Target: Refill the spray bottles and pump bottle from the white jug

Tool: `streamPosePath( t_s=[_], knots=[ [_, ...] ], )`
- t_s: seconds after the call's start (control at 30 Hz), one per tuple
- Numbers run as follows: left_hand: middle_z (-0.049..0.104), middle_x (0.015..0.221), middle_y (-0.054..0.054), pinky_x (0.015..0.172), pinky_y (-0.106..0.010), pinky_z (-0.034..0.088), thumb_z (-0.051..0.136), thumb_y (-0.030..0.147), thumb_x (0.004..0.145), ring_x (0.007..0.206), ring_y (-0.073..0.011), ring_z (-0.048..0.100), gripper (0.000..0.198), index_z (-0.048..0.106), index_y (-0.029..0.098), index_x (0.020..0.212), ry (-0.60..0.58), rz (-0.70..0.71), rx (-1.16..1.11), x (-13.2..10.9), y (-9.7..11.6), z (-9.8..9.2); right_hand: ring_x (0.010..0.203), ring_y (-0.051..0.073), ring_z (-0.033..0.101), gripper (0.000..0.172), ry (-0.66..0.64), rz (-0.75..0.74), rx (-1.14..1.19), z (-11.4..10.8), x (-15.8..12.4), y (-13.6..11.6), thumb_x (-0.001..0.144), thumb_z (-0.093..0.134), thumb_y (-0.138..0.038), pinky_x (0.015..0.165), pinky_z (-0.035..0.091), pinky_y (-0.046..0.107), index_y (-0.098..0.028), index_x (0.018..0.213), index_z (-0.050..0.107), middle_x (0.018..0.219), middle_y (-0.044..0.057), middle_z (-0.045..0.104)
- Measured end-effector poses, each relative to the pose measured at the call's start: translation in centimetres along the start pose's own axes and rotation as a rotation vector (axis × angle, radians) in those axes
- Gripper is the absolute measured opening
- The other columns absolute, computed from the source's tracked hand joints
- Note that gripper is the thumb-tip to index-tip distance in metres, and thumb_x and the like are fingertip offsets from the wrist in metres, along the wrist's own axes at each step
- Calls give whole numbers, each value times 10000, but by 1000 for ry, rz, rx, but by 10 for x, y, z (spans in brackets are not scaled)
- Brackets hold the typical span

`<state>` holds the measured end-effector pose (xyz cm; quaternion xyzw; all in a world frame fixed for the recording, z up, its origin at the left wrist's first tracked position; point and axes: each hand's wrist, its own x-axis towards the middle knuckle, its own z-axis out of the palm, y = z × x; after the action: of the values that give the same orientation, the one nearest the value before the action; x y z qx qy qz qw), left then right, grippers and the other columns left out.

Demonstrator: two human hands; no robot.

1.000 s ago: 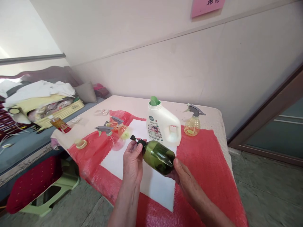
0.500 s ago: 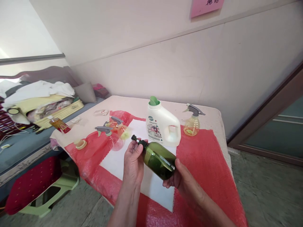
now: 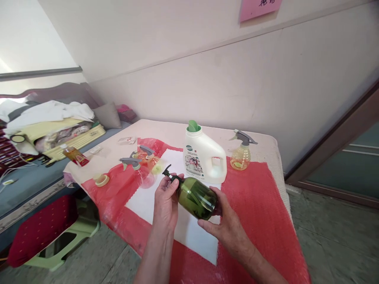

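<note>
A see-through green pump bottle [image 3: 197, 198] is held tilted above the white sheet, its dark pump head pointing up and to the left. My left hand [image 3: 166, 197] is closed around the collar just below the pump. At the other end, my right hand [image 3: 226, 221] grips the bottle's base between thumb and fingers. Just behind the bottle stands a white detergent jug [image 3: 203, 157] with a green spout insert in its open mouth. The white sheet [image 3: 199, 236] lies beneath on red plastic wrap.
Right of the jug stands a yellowish spray bottle [image 3: 240, 157]. Pink [image 3: 144, 176] and orange [image 3: 148, 157] spray bottles are on the left, near a roll of tape [image 3: 102, 180]. A brown-liquid bottle [image 3: 74, 155] lies far left; a red-cushioned stool [image 3: 44, 230] stands below.
The bottle has rolled in my hands, so the pump nozzle now shows sideways. My right hand has shifted its hold on the base, thumb now lower and fingers behind.
</note>
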<state>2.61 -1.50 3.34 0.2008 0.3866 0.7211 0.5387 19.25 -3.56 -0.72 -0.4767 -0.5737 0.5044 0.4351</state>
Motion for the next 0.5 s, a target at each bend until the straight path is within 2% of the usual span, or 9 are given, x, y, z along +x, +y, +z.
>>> streamPosePath(
  t_s=[0.13, 0.27, 0.33, 0.4, 0.5],
  knots=[
    [726, 951, -75, 853, -312, 480, 798, 213, 675, 896, -181, 669, 340, 630, 188, 970, -21, -3, -2, -1, 4, 0, 885, 216, 612, 725, -141, 32, 263, -2, -2, -6, 653, 771, -472, 709, 515, 353, -256, 1258, 437, 1128, 76, 602],
    [723, 894, -67, 802, -292, 489, 797, 207, 671, 846, -168, 667, 350, 634, 190, 981, -41, -14, 7, -3, 7, 0, 575, 137, 576, 568, -264, 127, 421, -3, -6, -13, 742, 642, -593, 553, 437, 287, -190, 1127, 531, 739, 0, 605],
    [721, 886, -64, 784, -285, 491, 800, 203, 666, 837, -164, 665, 358, 638, 189, 985, -31, -23, 10, -3, 7, 1, 502, 115, 536, 550, -283, 167, 472, -1, -7, -13, 772, 591, -607, 527, 398, 273, -173, 1106, 540, 639, -26, 564],
    [724, 919, -70, 796, -292, 492, 799, 207, 670, 863, -170, 665, 352, 642, 186, 985, -13, -27, 9, -3, 6, 1, 522, 119, 543, 549, -270, 188, 501, 1, -6, -12, 768, 600, -592, 531, 406, 275, -179, 1122, 527, 683, -15, 582],
    [720, 1010, -82, 827, -305, 485, 791, 236, 695, 923, -184, 663, 323, 654, 182, 982, 5, -33, 6, -2, 2, 2, 685, 159, 608, 595, -170, 134, 416, 3, -3, -10, 709, 699, -506, 608, 485, 313, -229, 1183, 472, 961, 44, 629]
  ],
)
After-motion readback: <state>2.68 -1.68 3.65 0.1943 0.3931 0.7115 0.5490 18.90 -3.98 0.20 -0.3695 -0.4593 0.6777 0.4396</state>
